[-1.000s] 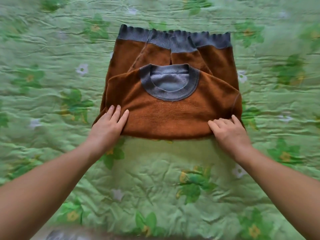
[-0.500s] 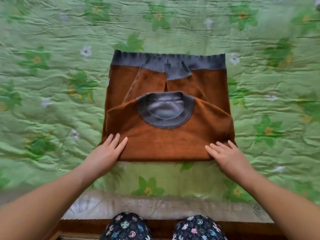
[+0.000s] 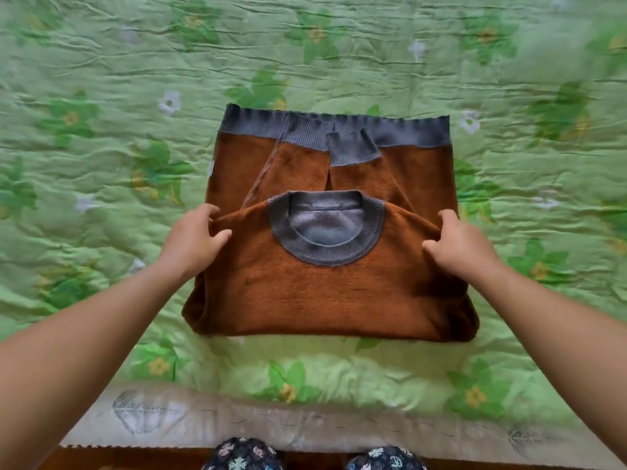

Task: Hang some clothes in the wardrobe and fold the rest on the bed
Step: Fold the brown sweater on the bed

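The left hand [image 3: 195, 239] and the right hand [image 3: 463, 247] each pinch a shoulder corner of the brown sweater [image 3: 322, 293], which seems soft, light and floppy.

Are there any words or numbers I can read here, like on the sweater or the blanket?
No words or numbers can be read.
Brown sweater: no print and no readable label in the collar.
White tab at the sweater's left edge: too small to read.
Green bedspread: only flowers.
Pale sheet at the bed's edge: only leaf drawings.
Dark trousers: only small patterns.
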